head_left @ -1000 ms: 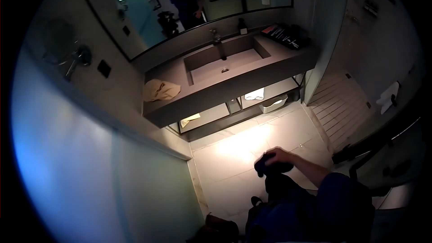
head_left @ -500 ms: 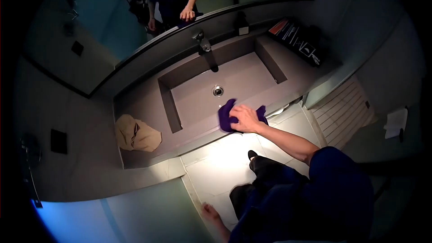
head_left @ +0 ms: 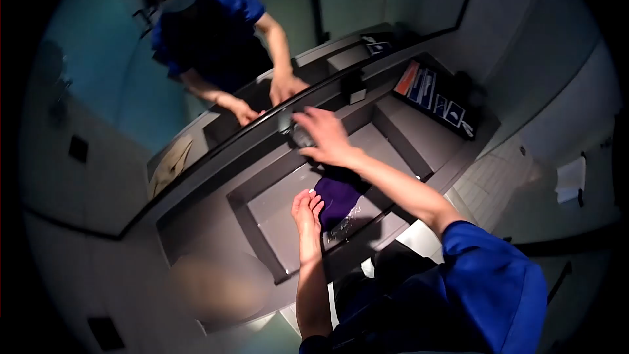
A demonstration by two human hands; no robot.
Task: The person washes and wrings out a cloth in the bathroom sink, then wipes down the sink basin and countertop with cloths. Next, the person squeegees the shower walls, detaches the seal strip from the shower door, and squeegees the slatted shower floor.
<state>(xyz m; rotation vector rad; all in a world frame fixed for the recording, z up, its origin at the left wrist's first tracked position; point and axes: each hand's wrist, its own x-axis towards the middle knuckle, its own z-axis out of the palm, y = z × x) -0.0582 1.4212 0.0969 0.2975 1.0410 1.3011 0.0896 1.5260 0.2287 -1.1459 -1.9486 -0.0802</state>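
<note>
In the grey sink basin [head_left: 268, 213] a purple cloth [head_left: 341, 200] lies spread below the tap, with bright water splashes at its lower edge. My left hand [head_left: 306, 211] is in the basin at the cloth's left edge, palm turned up. Its fingers are loosely bent and a little apart, and nothing shows in the palm. Whether the fingertips touch the cloth I cannot tell. Over the metal tap [head_left: 303, 137] reaches my right hand [head_left: 329, 137], fingers spread and slightly blurred. It partly hides the tap.
A wide mirror [head_left: 131, 177] behind the counter reflects a person in blue. On the right counter stands a black tray [head_left: 436, 101] with packets. A small dark box [head_left: 354, 88] is behind the basin. A beige blurred thing [head_left: 219, 285] sits at the left end.
The purple cloth has moved from the front counter edge into the basin. My right hand has left it and gone up to the tap. My left hand has risen into the basin; water splashes now show.
</note>
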